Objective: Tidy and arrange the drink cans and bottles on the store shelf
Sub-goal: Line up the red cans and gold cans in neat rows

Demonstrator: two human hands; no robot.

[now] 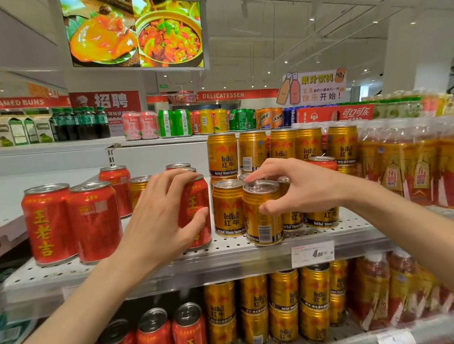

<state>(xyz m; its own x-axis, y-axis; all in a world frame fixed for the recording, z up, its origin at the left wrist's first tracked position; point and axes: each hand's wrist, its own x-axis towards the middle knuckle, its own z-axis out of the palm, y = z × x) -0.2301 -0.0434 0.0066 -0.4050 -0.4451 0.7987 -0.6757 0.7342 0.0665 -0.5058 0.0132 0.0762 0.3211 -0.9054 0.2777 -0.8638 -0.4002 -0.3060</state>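
Observation:
On the perforated white shelf (pixel 227 248), my left hand (pixel 166 213) wraps around a red herbal-tea can (pixel 195 202) standing upright near the shelf's middle. My right hand (pixel 299 187) grips a gold Red Bull can (pixel 261 224) at the front edge, fingers over its top and thumb on its side. Another gold can (pixel 228 207) stands just left of it, between the two held cans. Two more red cans (pixel 49 223) (pixel 94 220) stand at the front left. Stacked gold cans (pixel 281 147) fill the row behind my right hand.
Shrink-wrapped bottle packs (pixel 419 164) crowd the shelf's right end. A price tag (pixel 312 253) hangs on the shelf's front rail. The lower shelf holds red cans (pixel 156 339) and gold cans (pixel 283 305). Mixed cans and bottles (pixel 187 121) line the top shelf.

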